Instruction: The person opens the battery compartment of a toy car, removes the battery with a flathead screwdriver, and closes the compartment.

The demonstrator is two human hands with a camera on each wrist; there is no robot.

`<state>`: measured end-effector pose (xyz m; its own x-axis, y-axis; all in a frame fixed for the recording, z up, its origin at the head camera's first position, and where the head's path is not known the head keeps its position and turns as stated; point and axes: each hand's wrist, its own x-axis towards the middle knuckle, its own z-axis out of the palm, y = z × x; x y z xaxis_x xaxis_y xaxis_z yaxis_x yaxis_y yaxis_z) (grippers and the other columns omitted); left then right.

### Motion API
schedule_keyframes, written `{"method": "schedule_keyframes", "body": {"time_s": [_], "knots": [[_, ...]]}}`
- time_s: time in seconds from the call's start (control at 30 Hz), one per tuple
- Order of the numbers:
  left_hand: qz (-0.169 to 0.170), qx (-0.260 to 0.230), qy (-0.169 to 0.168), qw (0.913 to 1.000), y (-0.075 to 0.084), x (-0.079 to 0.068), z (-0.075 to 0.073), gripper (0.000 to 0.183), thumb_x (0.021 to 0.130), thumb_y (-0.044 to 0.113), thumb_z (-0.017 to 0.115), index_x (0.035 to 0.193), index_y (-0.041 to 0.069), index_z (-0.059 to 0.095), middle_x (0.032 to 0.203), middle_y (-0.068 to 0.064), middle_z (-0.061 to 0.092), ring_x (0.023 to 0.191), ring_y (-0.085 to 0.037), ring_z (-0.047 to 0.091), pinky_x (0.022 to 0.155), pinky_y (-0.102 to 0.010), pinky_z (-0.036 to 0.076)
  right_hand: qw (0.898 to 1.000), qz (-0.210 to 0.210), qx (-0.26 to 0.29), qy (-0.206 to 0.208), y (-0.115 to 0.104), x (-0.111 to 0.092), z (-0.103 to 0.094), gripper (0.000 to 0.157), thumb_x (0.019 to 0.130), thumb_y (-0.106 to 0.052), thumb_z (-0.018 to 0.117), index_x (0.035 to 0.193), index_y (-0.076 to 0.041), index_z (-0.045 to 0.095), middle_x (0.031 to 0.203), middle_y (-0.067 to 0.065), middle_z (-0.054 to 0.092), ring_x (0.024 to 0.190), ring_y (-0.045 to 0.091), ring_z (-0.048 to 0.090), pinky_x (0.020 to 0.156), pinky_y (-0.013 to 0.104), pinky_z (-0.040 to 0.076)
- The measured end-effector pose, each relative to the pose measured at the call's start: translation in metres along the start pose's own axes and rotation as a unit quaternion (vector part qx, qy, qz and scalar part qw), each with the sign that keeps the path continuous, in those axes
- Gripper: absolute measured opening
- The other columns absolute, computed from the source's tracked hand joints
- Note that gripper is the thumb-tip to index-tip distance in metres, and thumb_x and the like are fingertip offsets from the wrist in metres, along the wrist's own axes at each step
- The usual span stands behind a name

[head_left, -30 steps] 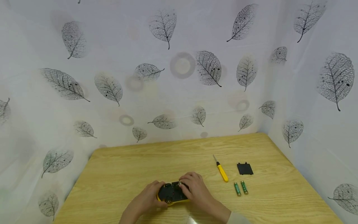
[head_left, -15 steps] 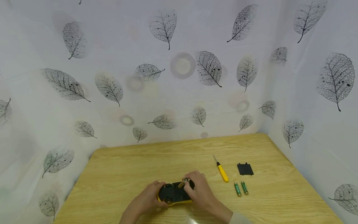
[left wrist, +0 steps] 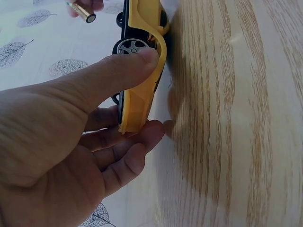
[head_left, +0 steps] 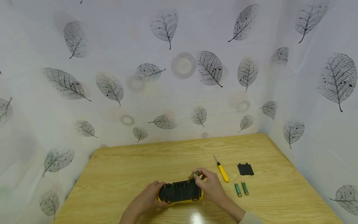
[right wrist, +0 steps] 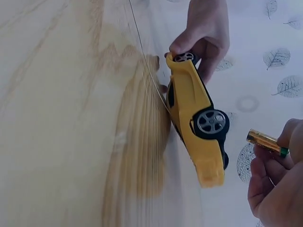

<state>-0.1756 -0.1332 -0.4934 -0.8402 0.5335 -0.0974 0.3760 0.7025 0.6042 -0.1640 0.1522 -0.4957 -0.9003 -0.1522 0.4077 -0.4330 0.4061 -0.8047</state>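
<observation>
A yellow toy car (head_left: 183, 191) lies upside down, its black underside and open battery compartment facing up. My left hand (head_left: 149, 197) grips one end; in the left wrist view its thumb presses beside a wheel (left wrist: 132, 47) while the fingers curl under the body. Pinched between thumb and fingers of my right hand (head_left: 211, 186) is a gold and green battery (right wrist: 266, 141), held off the far right corner of the car and apart from it in the right wrist view.
Two green batteries (head_left: 237, 189) lie side by side to the right of my right hand. Behind them is a black battery cover (head_left: 245, 169) with small tabs. A yellow-handled screwdriver (head_left: 223, 173) lies left of the cover. A leaf-print curtain (head_left: 181, 93) surrounds the wooden table (head_left: 126, 168).
My right hand has lifted the battery out of the car's compartment and moved right with it, uncovering the car's right end. The left hand keeps its grip in place.
</observation>
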Motion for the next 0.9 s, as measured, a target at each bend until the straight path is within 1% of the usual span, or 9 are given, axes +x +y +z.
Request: {"method": "schedule_keyframes", "body": {"time_s": [0.07,0.2,0.27,0.4,0.57,0.63,0.7,0.8,0.9], "knots": [[0.001,0.002,0.002,1.0,0.0,0.0,0.0,0.068,0.076,0.028,0.091,0.134,0.007,0.063,0.109,0.001,0.059,0.092,-0.015,0.054,0.08,-0.038,0.05,1.0,0.004,-0.001,0.0,0.001,0.0,-0.006,0.019,0.097,0.0,0.066,0.113,-0.008,0.073,0.097,0.0,0.071,0.079,0.009,0.06,0.061,0.025,0.05],[0.0,0.001,0.001,1.0,0.0,0.0,0.0,0.068,0.076,0.028,0.091,0.135,0.006,0.063,0.109,0.001,0.059,0.09,-0.014,0.053,0.078,-0.036,0.049,1.0,0.01,-0.007,0.011,0.001,-0.002,-0.016,0.021,0.099,-0.001,0.066,0.118,-0.006,0.073,0.095,-0.003,0.069,0.082,0.008,0.061,0.072,0.027,0.054],[0.0,0.001,0.001,1.0,0.0,0.0,0.0,0.069,0.076,0.029,0.091,0.135,0.005,0.062,0.11,0.001,0.059,0.091,-0.015,0.053,0.079,-0.037,0.05,1.0,0.018,-0.011,0.022,-0.001,-0.003,-0.021,0.022,0.099,-0.001,0.066,0.12,-0.005,0.072,0.094,-0.004,0.068,0.082,0.008,0.062,0.074,0.028,0.054],[0.002,0.003,0.001,1.0,-0.001,0.0,0.0,0.071,0.077,0.029,0.09,0.136,0.003,0.062,0.111,0.0,0.06,0.092,-0.015,0.054,0.08,-0.038,0.05,0.998,0.029,-0.024,0.047,0.0,-0.004,-0.033,0.024,0.097,0.0,0.068,0.121,-0.003,0.072,0.088,-0.004,0.066,0.078,0.01,0.062,0.071,0.028,0.053],[0.0,0.0,0.0,1.0,-0.001,-0.001,0.0,0.071,0.077,0.029,0.09,0.137,0.003,0.061,0.113,-0.001,0.059,0.093,-0.017,0.053,0.08,-0.039,0.049,0.997,0.003,-0.024,0.069,0.008,-0.008,-0.048,0.026,0.096,0.0,0.07,0.122,0.001,0.07,0.087,-0.005,0.065,0.075,0.012,0.063,0.068,0.026,0.053],[-0.001,-0.002,0.0,1.0,0.0,-0.001,0.0,0.072,0.077,0.029,0.09,0.137,0.003,0.061,0.113,-0.001,0.059,0.093,-0.017,0.052,0.08,-0.039,0.049,0.997,-0.009,-0.025,0.075,0.011,-0.01,-0.054,0.026,0.095,0.0,0.071,0.121,0.002,0.069,0.089,-0.006,0.065,0.076,0.009,0.062,0.067,0.026,0.053],[-0.001,-0.003,0.0,1.0,0.0,-0.002,0.0,0.071,0.077,0.028,0.09,0.137,0.003,0.061,0.112,-0.001,0.059,0.092,-0.016,0.052,0.079,-0.038,0.049,0.996,-0.014,-0.027,0.08,0.013,-0.013,-0.06,0.026,0.094,0.001,0.072,0.12,0.003,0.069,0.09,-0.004,0.066,0.077,0.008,0.062,0.068,0.025,0.052],[0.0,-0.003,0.001,1.0,0.0,-0.002,0.0,0.07,0.077,0.027,0.09,0.137,0.003,0.061,0.111,0.0,0.059,0.091,-0.016,0.051,0.078,-0.037,0.048,0.995,-0.014,-0.045,0.087,0.017,-0.016,-0.069,0.024,0.093,0.003,0.073,0.116,0.004,0.069,0.088,-0.001,0.066,0.075,0.006,0.06,0.067,0.024,0.051],[0.0,-0.001,0.002,1.0,0.001,-0.002,0.0,0.071,0.077,0.027,0.09,0.137,0.002,0.061,0.112,0.0,0.059,0.091,-0.015,0.051,0.078,-0.036,0.048,0.994,-0.009,-0.061,0.089,0.021,-0.02,-0.077,0.024,0.092,0.005,0.073,0.115,0.004,0.07,0.087,0.001,0.066,0.073,0.011,0.062,0.066,0.023,0.051]]}}
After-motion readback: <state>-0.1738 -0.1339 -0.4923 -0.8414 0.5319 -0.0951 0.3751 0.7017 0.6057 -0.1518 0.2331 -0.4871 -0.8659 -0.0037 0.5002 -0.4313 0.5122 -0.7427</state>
